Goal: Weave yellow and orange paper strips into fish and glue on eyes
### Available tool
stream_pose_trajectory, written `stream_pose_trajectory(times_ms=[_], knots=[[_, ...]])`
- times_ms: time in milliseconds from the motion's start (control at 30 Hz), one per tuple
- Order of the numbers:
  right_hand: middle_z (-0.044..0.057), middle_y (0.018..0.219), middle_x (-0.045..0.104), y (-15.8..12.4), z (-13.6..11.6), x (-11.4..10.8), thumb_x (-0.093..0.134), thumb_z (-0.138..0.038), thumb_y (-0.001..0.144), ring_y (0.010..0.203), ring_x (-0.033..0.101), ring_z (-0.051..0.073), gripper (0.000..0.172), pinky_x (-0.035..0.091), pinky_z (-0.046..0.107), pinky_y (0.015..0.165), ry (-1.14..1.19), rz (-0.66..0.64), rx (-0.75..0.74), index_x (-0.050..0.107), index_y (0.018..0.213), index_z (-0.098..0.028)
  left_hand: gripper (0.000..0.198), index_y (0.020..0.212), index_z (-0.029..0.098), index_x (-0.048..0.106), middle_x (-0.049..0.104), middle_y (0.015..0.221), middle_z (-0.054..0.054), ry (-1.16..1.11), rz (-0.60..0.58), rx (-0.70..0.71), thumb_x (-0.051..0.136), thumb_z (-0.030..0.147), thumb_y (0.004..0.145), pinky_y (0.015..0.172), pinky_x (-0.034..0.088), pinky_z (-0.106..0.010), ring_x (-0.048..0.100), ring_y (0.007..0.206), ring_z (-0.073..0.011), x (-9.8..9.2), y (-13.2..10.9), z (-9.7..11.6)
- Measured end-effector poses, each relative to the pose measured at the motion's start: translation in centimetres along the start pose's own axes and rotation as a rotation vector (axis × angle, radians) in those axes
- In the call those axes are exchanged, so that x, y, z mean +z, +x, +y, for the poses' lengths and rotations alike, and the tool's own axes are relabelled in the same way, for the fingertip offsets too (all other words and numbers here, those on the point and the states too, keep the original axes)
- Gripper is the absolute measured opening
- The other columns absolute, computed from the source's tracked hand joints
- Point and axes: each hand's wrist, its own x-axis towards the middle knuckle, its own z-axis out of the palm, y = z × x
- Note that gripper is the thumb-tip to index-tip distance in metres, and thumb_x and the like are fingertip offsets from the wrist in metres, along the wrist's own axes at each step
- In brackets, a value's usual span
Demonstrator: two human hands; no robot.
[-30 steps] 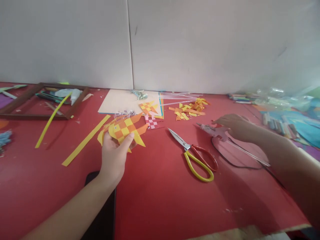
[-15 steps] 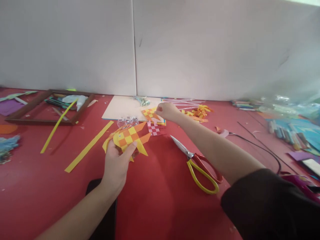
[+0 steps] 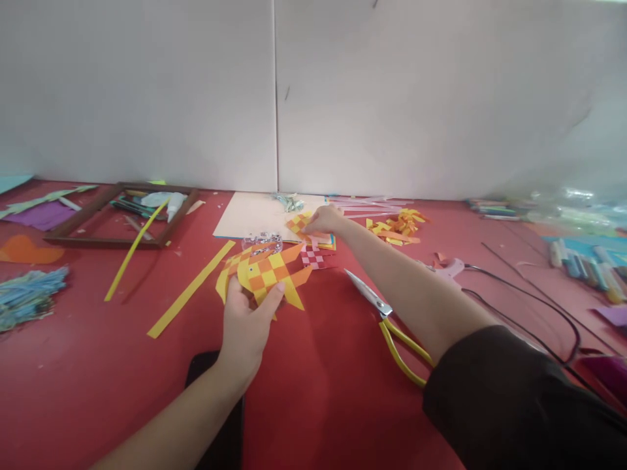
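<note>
My left hand (image 3: 249,326) grips a woven paper fish (image 3: 267,273) in yellow and orange checks, with a small stick-on eye and pointed strips for a tail. My right hand (image 3: 324,220) reaches to the back, its fingers closed at the edge of a smaller yellow-and-orange woven paper piece (image 3: 296,224) on the cream paper sheet (image 3: 245,212). Part of that piece is hidden by the fingers. A pink-and-white woven paper piece (image 3: 312,255) lies just in front. Scissors (image 3: 375,297) with yellow handles rest beneath my right forearm, partly covered.
Left stands a brown frame (image 3: 105,243) with pens and a glue bottle inside; yellow strips (image 3: 191,289) lie beside it. A clear bead box (image 3: 264,240) sits mid-table. Orange and yellow scraps (image 3: 399,225), a pink glue gun (image 3: 451,267) with its cord and several markers (image 3: 582,264) are right.
My right hand has lowered onto the smaller woven piece and its fingers now meet it. The left hand still holds the fish. The whole view has shifted slightly.
</note>
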Motion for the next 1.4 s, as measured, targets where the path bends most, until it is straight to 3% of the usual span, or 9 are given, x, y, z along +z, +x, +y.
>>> stream_pose_trajectory(times_ms=[233,400,600,667,800,933,1067,1200,1400], knots=[[0.009,0.122,0.063,-0.2,0.5,0.1,0.061,-0.039,0.095,0.104,0.065,0.022,0.037,0.056,0.043,0.088,0.136,0.067,-0.003,0.059,0.124,-0.016,0.044,0.11,0.022,0.054,0.071,0.096,-0.003,0.027,-0.003,0.001,0.081,0.034,0.077,0.059,0.057,-0.026,0.071,0.073,-0.0161,-0.2,0.1,-0.2],[0.019,0.132,0.056,-0.7,0.3,0.8,0.075,-0.061,0.074,0.126,0.048,0.037,0.063,0.043,0.047,0.1,0.153,0.141,0.048,0.065,0.114,-0.013,0.044,0.111,0.023,0.054,0.071,0.093,-0.002,0.032,0.008,0.006,0.08,0.033,0.077,0.058,0.056,-0.026,0.071,0.071,-0.0163,-0.1,0.2,-0.3],[0.016,0.142,0.044,-0.9,-0.7,1.3,0.086,-0.05,0.062,0.134,0.035,0.041,0.051,0.038,0.05,0.104,0.231,0.15,0.09,0.07,0.1,-0.019,0.044,0.111,0.023,0.053,0.071,0.097,-0.003,0.02,-0.01,0.015,0.08,0.034,0.077,0.06,0.056,-0.026,0.071,0.073,-0.0163,-0.1,0.2,-0.2],[0.015,0.142,0.045,-0.8,-0.8,1.2,0.085,-0.044,0.068,0.134,0.038,0.038,0.046,0.039,0.051,0.105,0.292,0.151,0.097,0.069,0.103,-0.018,0.044,0.112,0.023,0.053,0.071,0.099,-0.003,0.013,-0.024,0.013,0.079,0.033,0.078,0.063,0.057,-0.027,0.071,0.075,-0.0161,-0.1,0.1,-0.2],[0.01,0.132,0.058,-0.4,-1.1,0.9,0.064,-0.036,0.094,0.116,0.059,0.026,0.036,0.052,0.048,0.096,0.495,0.135,0.09,0.06,0.124,-0.017,0.044,0.112,0.023,0.053,0.071,0.101,-0.004,0.021,-0.031,-0.008,0.079,0.033,0.078,0.061,0.057,-0.027,0.071,0.076,-0.0164,-0.2,0.1,-0.2],[0.009,0.121,0.063,-0.7,-1.2,0.1,0.062,-0.034,0.095,0.1,0.066,0.02,0.034,0.058,0.04,0.084,0.798,0.125,0.056,0.059,0.124,-0.016,0.046,0.112,0.023,0.053,0.071,0.099,-0.004,0.036,-0.015,-0.011,0.08,0.035,0.077,0.054,0.052,-0.024,0.071,0.075,-0.0173,-0.2,0.2,-0.3],[0.0,0.101,0.066,-3.8,-0.5,-1.1,0.071,-0.015,0.082,0.076,0.065,0.009,0.031,0.054,0.023,0.069,1.116,0.115,-0.029,0.055,0.108,-0.02,0.044,0.108,0.022,0.053,0.07,0.096,-0.003,0.0,-0.02,0.0,0.081,0.033,0.076,0.058,0.055,-0.025,0.07,0.077,-0.0171,-0.1,0.1,-0.2],[-0.003,0.091,0.066,-9.5,1.4,-1.4,0.076,-0.013,0.062,0.07,0.062,0.008,0.038,0.053,0.023,0.066,1.364,0.027,-0.136,0.051,0.089,-0.022,0.043,0.106,0.021,0.053,0.069,0.091,-0.001,-0.055,-0.019,0.019,0.081,0.032,0.075,0.063,0.057,-0.027,0.068,0.072,-0.0144,0.2,-0.3,0.2],[-0.006,0.088,0.067,-17.5,4.7,0.2,0.08,-0.016,0.055,0.07,0.061,0.009,0.061,0.053,0.024,0.066,1.578,-0.03,-0.135,0.055,0.108,-0.03,0.046,0.101,0.021,0.054,0.068,0.093,-0.002,-0.178,0.009,-0.057,0.085,0.028,0.068,0.064,0.057,-0.029,0.069,0.078,-0.0175,0.6,-0.8,0.8]])
